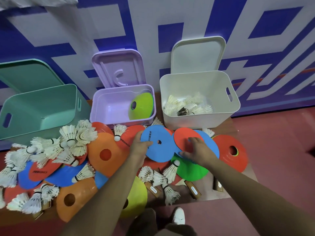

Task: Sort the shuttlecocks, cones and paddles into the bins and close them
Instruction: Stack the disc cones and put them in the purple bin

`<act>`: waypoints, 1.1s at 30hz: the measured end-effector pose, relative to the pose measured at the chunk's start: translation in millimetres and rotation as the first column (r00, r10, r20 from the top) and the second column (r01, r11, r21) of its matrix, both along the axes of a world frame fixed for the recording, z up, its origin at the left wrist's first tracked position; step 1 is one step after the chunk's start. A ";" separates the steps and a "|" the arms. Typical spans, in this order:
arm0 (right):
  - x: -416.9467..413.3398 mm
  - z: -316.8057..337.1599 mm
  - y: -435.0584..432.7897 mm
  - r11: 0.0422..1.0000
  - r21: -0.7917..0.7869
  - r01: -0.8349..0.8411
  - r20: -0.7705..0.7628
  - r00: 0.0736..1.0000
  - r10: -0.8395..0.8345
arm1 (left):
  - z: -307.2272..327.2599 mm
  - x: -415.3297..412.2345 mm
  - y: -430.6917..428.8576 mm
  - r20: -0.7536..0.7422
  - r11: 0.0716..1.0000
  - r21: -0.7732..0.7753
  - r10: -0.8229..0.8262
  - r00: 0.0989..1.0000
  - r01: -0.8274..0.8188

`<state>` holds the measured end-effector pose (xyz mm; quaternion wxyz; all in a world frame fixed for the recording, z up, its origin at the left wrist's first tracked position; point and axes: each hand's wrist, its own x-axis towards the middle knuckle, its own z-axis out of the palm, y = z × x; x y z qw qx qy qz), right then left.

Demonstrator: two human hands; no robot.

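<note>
Grip, by the left hand (pixel 139 147), pinches the near-left rim of a flat blue cone (pixel 158 145). Just right of it, the right hand (pixel 196 150) rests spread on a red cone (pixel 183 138). The purple bin (pixel 105 120), holding green cones (pixel 141 106), stands open straight beyond the grip, nearer that hand.

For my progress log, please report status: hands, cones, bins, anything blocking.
Left hand grips blue disc cone. Right hand on red disc cone, grip unclear. Purple bin open, lime cones inside. Loose shuttlecocks lie over the pile.
</note>
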<state>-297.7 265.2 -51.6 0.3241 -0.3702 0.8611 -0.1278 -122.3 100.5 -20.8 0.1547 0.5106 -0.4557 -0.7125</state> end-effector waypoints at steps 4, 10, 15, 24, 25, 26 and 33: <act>1.6 -24.7 -2.0 0.993 0.037 -0.111 -0.134 0.984 0.115 | -3.9 -0.8 1.5 0.098 1.000 -0.003 -0.026 0.995 0.026; -6.6 -14.8 -0.8 0.953 -0.302 0.026 -0.292 0.949 -0.118 | -4.3 2.3 2.5 0.148 1.000 0.018 0.004 0.989 -0.007; 23.1 23.4 -8.8 0.790 -0.554 -0.261 -0.220 0.962 0.163 | 1.3 3.4 7.3 -0.068 0.976 0.216 0.028 0.997 -0.013; 58.2 16.5 -5.3 0.898 -0.436 0.057 0.079 0.997 -0.025 | 0.2 34.2 14.7 -0.113 0.995 0.076 0.074 0.991 -0.065; 54.6 19.6 -7.7 0.905 -0.396 0.154 0.142 0.984 -0.105 | -0.7 40.8 14.9 -0.149 0.994 0.088 0.069 0.986 -0.057; 51.8 23.0 -10.1 0.904 -0.338 0.260 0.265 0.949 -0.173 | 0.2 45.2 16.6 -0.181 0.994 0.101 0.068 0.981 -0.050; 9.2 23.2 -0.2 0.836 -0.310 0.452 0.303 0.881 -0.364 | 2.8 2.1 35.8 -0.196 0.993 0.110 -0.015 0.980 0.037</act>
